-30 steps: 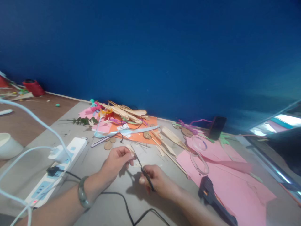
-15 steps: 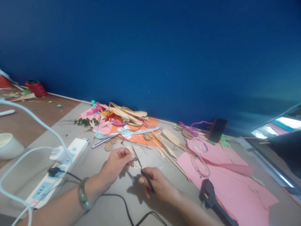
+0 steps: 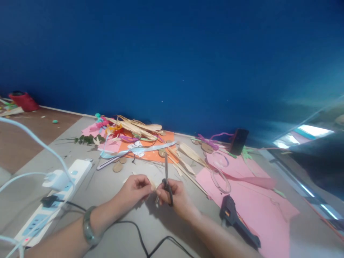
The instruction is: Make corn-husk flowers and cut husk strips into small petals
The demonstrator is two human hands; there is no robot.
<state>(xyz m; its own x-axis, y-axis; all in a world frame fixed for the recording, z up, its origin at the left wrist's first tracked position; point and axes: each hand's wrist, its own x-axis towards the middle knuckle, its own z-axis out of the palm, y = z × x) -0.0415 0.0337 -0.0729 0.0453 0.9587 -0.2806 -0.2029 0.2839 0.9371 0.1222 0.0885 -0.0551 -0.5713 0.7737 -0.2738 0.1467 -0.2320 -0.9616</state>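
My left hand (image 3: 134, 191), with a green bangle (image 3: 90, 225) at the wrist, pinches a small pale piece of dried husk (image 3: 153, 185) between thumb and fingers. Right beside it, my right hand (image 3: 178, 200) has its fingers in the handles of dark-handled scissors (image 3: 166, 170). Their blades look closed and point away from me, up over the table. The right thumb and fingertip meet close to the husk piece, and most of that piece is hidden by the fingers.
Behind the hands lie orange paper (image 3: 166, 138), a heap of dried husks (image 3: 139, 128) and a pale blue ribbon (image 3: 153, 147). At right, a black glue gun (image 3: 236, 222) rests on pink paper (image 3: 271, 215). A phone (image 3: 239, 141) leans upright at the blue wall. A power strip (image 3: 77, 170) with cables stands left.
The scissors have swung from leaning across the left fingertips to pointing upright, away from the husk. My right hand has moved up against the left fingertips. The view has shifted slightly right.
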